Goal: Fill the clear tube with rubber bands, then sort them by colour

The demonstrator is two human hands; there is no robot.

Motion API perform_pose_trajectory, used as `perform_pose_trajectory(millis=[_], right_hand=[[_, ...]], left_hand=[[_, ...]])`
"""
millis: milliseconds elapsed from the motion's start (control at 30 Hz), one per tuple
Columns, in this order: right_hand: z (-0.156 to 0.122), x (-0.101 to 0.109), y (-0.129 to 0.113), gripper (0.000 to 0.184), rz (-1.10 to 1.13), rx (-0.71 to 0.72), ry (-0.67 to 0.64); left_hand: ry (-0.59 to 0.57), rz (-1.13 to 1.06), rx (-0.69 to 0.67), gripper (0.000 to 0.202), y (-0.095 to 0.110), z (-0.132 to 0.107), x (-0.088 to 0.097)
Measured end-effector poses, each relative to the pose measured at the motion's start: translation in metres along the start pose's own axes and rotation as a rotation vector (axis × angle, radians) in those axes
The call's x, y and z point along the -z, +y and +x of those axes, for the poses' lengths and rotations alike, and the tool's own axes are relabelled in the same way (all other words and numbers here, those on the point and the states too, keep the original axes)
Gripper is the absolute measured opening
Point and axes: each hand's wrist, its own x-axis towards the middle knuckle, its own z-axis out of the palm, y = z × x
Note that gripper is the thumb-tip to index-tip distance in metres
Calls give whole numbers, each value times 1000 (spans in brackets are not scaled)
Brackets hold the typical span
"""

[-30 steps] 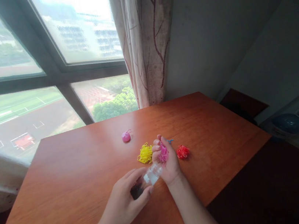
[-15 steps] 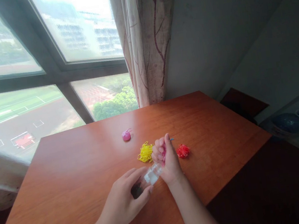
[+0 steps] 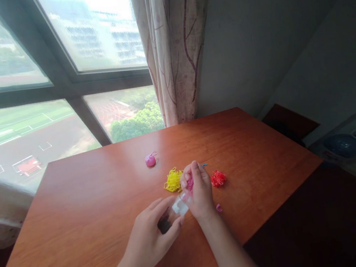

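My left hand point(image 3: 155, 229) is wrapped round a clear bottle point(image 3: 180, 206) that lies tilted, its mouth toward my right hand. My right hand point(image 3: 199, 190) is closed on a bunch of pink strands point(image 3: 190, 185), held right at the bottle's mouth. Part of the pink bunch is hidden by the fingers. Just behind the right hand lies a pile of yellow strands point(image 3: 173, 180), and to its right a pile of red strands point(image 3: 218, 178). One small pink piece point(image 3: 219, 207) lies on the table beside my right wrist.
A round pink object with a loose strand point(image 3: 150, 160) sits farther back on the wooden table point(image 3: 78, 227). A bit of blue point(image 3: 204, 165) shows behind my right hand. The window point(image 3: 69, 91) and curtain point(image 3: 173, 50) border the table's far side.
My right hand has tipped its thumb slightly left and come closer over the bottle's mouth. A small pink piece now shows on the table right of my wrist.
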Motion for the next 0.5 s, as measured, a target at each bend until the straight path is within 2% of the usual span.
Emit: perform_pose_trajectory(millis=[100,500], right_hand=[[-2,-1,1,41,-22,45,-5],[-6,-3,3,40,1,81,-36]], left_hand=[[16,-11,2,25,1,1,-1],[57,64,2,22,-1,1,-4]])
